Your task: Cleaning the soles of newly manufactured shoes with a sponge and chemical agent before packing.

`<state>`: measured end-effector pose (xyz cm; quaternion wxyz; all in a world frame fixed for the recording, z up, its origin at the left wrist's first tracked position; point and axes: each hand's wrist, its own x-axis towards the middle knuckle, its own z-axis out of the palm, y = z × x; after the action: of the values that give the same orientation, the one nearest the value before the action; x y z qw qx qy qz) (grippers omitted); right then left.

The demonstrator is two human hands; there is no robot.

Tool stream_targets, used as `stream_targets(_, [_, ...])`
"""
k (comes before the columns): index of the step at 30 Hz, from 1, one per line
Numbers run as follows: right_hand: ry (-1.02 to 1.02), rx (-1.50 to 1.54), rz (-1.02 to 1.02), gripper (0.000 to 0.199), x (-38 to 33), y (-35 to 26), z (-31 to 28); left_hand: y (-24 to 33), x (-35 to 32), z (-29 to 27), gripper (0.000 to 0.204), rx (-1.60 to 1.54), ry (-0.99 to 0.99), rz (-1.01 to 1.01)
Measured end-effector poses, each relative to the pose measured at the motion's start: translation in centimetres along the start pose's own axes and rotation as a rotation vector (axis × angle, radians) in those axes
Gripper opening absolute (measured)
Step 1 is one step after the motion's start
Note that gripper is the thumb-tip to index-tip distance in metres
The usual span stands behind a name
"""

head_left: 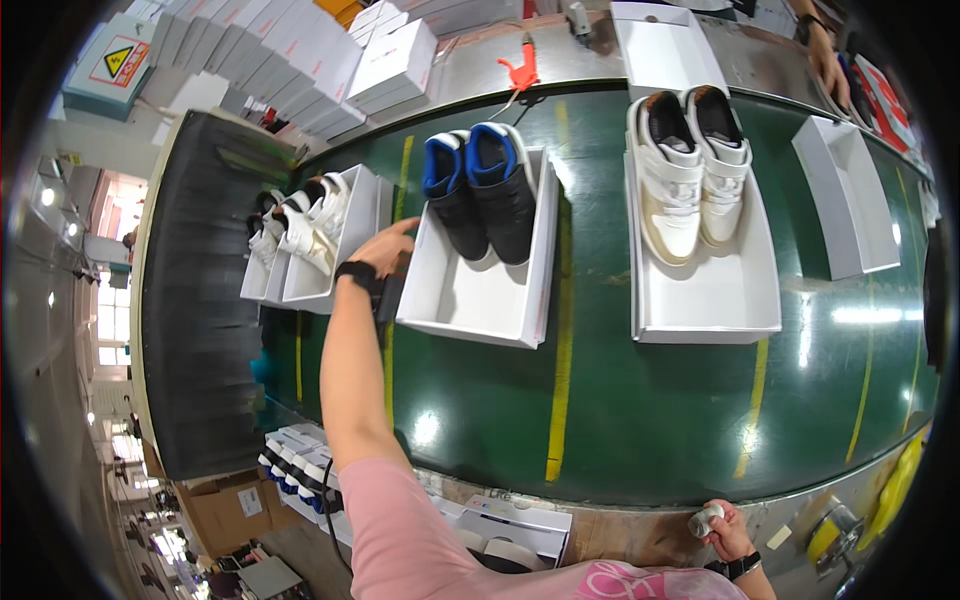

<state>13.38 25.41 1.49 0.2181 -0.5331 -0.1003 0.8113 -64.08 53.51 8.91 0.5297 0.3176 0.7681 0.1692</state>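
Note:
My left hand (382,250) reaches out over the green conveyor belt, forefinger stretched toward the left wall of a white shoebox (470,305). A dark blocky thing (390,298) shows right beside that hand; whether the hand touches it, I cannot tell. Two black sneakers (500,215) with blue lining lean in the shoebox, toes down toward me. Close to my body, beyond the belt's near edge, my right hand (732,532) is closed around a small whitish wad (706,520). Farther right, a pair of white sneakers (670,195) rests in another open shoebox (710,305).
Boxed white shoes (310,235) stand left, before a dark curtained tunnel (200,300). An open box (850,200) lies right. A red air gun (520,68) and stacked boxes (395,65) line the far side. Another person's hand (828,70) is at far right.

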Motion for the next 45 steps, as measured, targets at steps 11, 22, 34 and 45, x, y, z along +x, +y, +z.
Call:
stream_targets(11, [-0.118, -0.064, 0.011, 0.038, -0.1, -0.8, -0.7, 0.1, -1.3, 5.4, 0.087, -0.103, -0.103, 0.066])
stream_targets(22, [-0.238, -0.011, 0.051, 0.035, 0.5, 0.4, -0.3, 8.4, 0.8, 19.4, 0.100, 0.018, -0.161, 0.274])
stream_targets(34, [-0.250, -0.039, 0.004, 0.037, 0.7, 0.5, 0.1, 18.4, -6.0, 49.4, 0.102, -0.079, -0.494, 0.407])
stream_targets(45, [-0.321, 0.006, -0.108, 0.040, 1.7, 1.4, 0.7, 31.7, -13.3, 57.0, 0.069, 0.592, 0.304, 1.309])
